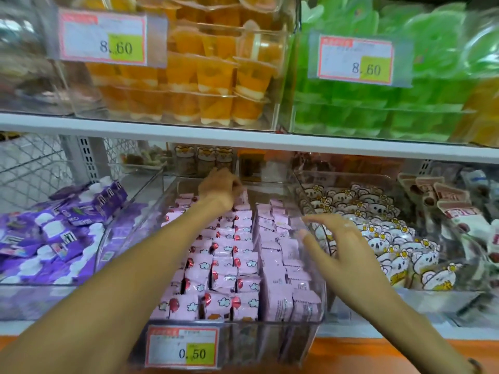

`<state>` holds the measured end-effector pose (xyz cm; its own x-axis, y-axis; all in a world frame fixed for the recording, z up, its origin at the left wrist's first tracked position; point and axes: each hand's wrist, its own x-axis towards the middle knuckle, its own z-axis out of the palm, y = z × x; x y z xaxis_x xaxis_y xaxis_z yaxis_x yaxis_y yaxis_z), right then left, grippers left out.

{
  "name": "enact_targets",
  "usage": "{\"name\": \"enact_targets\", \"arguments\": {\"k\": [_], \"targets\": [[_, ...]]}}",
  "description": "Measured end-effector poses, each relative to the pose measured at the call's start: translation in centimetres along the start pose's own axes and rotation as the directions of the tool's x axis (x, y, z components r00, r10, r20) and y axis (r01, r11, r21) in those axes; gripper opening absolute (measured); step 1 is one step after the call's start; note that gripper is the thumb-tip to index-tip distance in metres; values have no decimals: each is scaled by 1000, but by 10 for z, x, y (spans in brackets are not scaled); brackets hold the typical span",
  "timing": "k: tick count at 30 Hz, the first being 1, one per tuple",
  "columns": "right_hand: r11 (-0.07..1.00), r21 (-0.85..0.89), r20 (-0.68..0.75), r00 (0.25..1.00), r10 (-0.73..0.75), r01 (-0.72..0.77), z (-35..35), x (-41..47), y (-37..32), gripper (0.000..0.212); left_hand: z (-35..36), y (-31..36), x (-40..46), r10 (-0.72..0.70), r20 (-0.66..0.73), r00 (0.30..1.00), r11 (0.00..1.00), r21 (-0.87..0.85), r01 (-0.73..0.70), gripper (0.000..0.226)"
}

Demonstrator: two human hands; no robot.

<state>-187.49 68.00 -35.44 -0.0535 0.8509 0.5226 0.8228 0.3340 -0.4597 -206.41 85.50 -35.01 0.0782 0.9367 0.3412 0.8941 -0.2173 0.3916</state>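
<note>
While the left hand reaches to the far end of the clear bin, the right hand hovers over the bin's right side. Both are bare hands.

Left hand: seen from the back, fingers curled down and away among the farthest pink packets. Cannot tell whether they pinch one; a packet stands just right of the knuckles.

Right hand: fingers spread and nearly straight, pointing left, holding nothing. It is above the right-hand row of packets, close to the bin's right wall.

Pink packets: stood on edge in tight rows that fill the bin from near to far. The left rows show their printed faces, the right rows their plain backs.

Bin sits mid-scene on the lower shelf. A price tag reading 0.50 is on its near wall.

Neighbours: purple packets in the bin to the left, white bear-face packets to the right. On the upper shelf are orange jelly cups and green jelly cups.
</note>
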Motion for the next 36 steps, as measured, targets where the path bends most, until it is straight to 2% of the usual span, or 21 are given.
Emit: {"name": "enact_targets", "arguments": {"k": [2,4,6,9,11,12,15,18,19,20,21,22,23,25,27,29,31,32,34,36], "targets": [[1000,3,-49,999,-19,19,-2,6,1,26,-9,-2,-1,-58,-90,994,984,-174,41,22],[1000,-10,-68,997,-21,20,-3,16,1,17,-19,-4,-7,-153,-116,981,911,-401,95,23],[999,-30,-63,998,-23,21,-3,29,-4,16,-28,-5,-17,-272,-100,957,757,-636,148,22],[997,65,-26,999,-30,32,2,48,-22,18,-43,-6,-38,-393,31,919,497,-834,241,19],[986,159,12,999,-43,41,7,57,-36,27,-53,-4,-54,-382,152,912,309,-909,281,18],[987,148,46,996,-70,63,10,61,-41,38,-58,-3,-61,-369,195,909,242,-924,297,18],[990,62,200,970,-140,130,22,66,-52,68,-69,-1,-80,-324,292,900,116,-932,344,16],[979,73,160,966,-202,193,28,66,-56,59,-78,1,-92,-227,446,866,14,-887,461,13],[978,90,135,970,-200,189,27,66,-55,53,-80,1,-94,-194,481,855,15,-870,493,13],[978,153,141,976,-166,145,26,66,-54,47,-82,0,-95,-172,497,850,56,-857,512,15],[961,273,191,977,-92,37,24,66,-53,43,-83,-2,-95,-158,497,853,125,-847,517,19],[898,421,274,962,3,-123,21,65,-53,39,-85,-4,-95,-144,486,862,199,-839,506,24],[790,536,373,923,94,-297,19,66,-53,37,-86,-5,-95,-120,468,876,269,-834,482,29],[572,636,527,833,169,-519,13,66,-52,34,-87,-5,-94,-31,434,900,365,-834,415,32],[434,675,597,787,154,-597,9,68,-50,30,-86,-4,-93,35,410,912,390,-845,365,32],[352,686,639,759,127,-637,6,68,-46,30,-83,-3,-91,40,386,922,398,-852,340,30],[315,677,667,735,121,-666,4,69,-39,43,-80,-3,-89,11,373,928,380,-859,341,28],[330,670,666,735,128,-665,4,70,-36,49,-78,-2,-88,-11,369,929,365,-864,347,29],[390,674,629,764,144,-628,3,72,-32,51,-73,0,-85,-68,363,929,314,-876,365,33],[465,695,543,824,159,-548,3,72,-30,49,-67,2,-82,-109,372,922,279,-879,388,38]]}}
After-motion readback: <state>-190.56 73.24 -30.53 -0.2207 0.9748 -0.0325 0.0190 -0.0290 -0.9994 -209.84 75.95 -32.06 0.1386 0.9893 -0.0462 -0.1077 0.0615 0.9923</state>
